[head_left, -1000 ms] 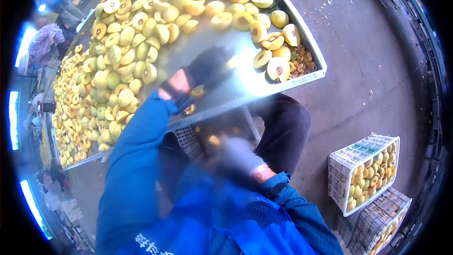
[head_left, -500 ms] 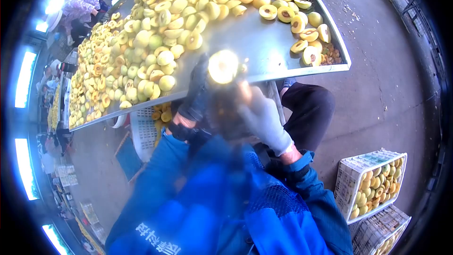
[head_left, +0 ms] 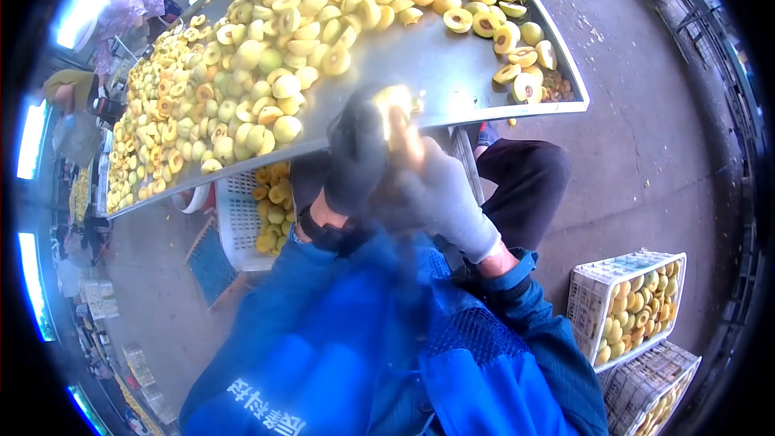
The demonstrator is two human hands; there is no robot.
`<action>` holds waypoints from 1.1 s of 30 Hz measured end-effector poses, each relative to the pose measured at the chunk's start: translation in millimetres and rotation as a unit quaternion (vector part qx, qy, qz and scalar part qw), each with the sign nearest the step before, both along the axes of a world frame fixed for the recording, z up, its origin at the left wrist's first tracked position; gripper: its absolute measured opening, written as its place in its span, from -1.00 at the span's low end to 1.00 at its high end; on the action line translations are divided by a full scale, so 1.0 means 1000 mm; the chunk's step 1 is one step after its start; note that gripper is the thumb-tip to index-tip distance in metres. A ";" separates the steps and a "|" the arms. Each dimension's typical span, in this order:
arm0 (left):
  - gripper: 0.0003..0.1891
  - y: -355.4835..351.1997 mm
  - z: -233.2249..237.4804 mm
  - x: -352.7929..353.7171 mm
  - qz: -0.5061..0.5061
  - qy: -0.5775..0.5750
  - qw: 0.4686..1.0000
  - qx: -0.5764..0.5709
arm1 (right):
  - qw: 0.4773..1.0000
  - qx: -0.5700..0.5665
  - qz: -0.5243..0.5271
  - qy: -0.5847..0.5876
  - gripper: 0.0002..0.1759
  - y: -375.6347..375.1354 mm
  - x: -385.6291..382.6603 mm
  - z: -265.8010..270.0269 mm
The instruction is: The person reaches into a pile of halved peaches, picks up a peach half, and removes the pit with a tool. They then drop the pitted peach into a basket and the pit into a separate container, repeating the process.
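Observation:
Halved yellow fruits are heaped on a metal table, some showing brown pits. At the table's near edge my left hand, in a dark glove, is closed around a bright, washed-out fruit. Against that fruit are the bare fingertips of my right hand, which wears a pale glove and is closed too. The two hands nearly meet. A blur hides the space between them, and whether my right hand holds a tool cannot be made out. Small brown pits lie in the table's right corner.
A white crate of fruit stands under the table at the left, beside a blue-green board. Two stacked crates, the upper one full of fruit, are at the lower right. Other people are at the upper left.
My left hand has closed further over the fruit, and my right fingers have moved up against it. The view has shifted slightly, showing more of the crate under the table.

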State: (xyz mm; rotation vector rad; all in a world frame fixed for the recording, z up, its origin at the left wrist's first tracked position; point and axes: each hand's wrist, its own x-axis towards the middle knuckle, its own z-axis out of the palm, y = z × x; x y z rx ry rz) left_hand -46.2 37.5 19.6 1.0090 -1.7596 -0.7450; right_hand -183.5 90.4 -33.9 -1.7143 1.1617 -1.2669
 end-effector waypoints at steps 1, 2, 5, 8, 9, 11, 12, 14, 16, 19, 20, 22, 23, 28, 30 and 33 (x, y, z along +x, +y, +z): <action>-0.43 0.001 -0.002 0.000 0.011 -0.011 1.000 -0.023 | 0.997 -0.043 -0.015 0.061 -0.33 0.001 -0.001 0.006; -0.43 0.001 -0.002 -0.001 0.021 -0.022 0.998 -0.047 | 0.988 -0.087 -0.031 0.122 -0.38 0.001 -0.002 0.014; -0.53 0.004 0.000 -0.009 0.009 0.120 0.993 0.003 | 0.974 -0.082 -0.081 0.193 -0.48 0.007 0.001 0.027; -0.52 0.008 -0.006 -0.011 0.036 0.135 0.989 0.038 | 0.983 -0.018 -0.082 0.161 -0.44 0.006 0.004 0.006; -0.53 0.008 -0.007 -0.012 0.029 0.158 0.986 0.033 | 0.984 -0.024 -0.088 0.151 -0.43 0.006 0.005 0.005; -0.53 0.006 -0.010 -0.015 0.013 0.204 0.979 0.025 | 0.986 -0.037 -0.100 0.131 -0.42 0.006 0.008 0.004; -0.55 0.003 -0.011 -0.016 0.024 0.151 0.988 -0.036 | 0.988 -0.038 -0.097 0.117 -0.48 0.006 0.008 0.005; -0.59 -0.002 -0.013 -0.013 0.044 0.041 0.986 -0.155 | 0.991 -0.041 -0.090 0.090 -0.60 0.007 0.007 0.012; -0.46 0.002 -0.017 -0.007 0.028 0.032 0.994 -0.096 | 0.995 -0.048 -0.073 0.057 -0.68 0.007 0.003 0.022; -0.41 0.003 -0.021 -0.006 0.045 -0.004 0.993 -0.109 | 0.999 0.035 -0.036 -0.017 -0.71 0.008 -0.002 0.016; -0.42 0.002 -0.021 -0.006 0.058 -0.019 0.990 -0.131 | 0.996 0.079 -0.020 -0.045 -0.71 0.008 -0.002 0.013; -0.42 0.003 -0.020 -0.007 0.088 -0.097 0.977 -0.167 | 0.998 0.029 -0.046 0.030 -0.71 0.008 -0.002 0.012; -0.41 0.003 -0.019 -0.008 0.101 -0.126 0.972 -0.169 | 0.996 0.009 -0.057 0.065 -0.71 0.008 -0.002 0.010; -0.46 0.002 -0.011 -0.004 0.010 -0.041 0.999 -0.032 | 0.977 -0.045 -0.092 0.185 -0.72 0.006 0.000 -0.009; -0.55 -0.006 -0.020 0.010 -0.037 -0.055 0.995 -0.070 | 0.977 -0.046 -0.063 0.201 -0.74 0.005 -0.006 -0.010; -0.47 -0.007 -0.040 0.036 -0.063 -0.224 0.940 -0.250 | 0.986 0.059 0.116 0.102 -0.78 -0.004 -0.041 0.001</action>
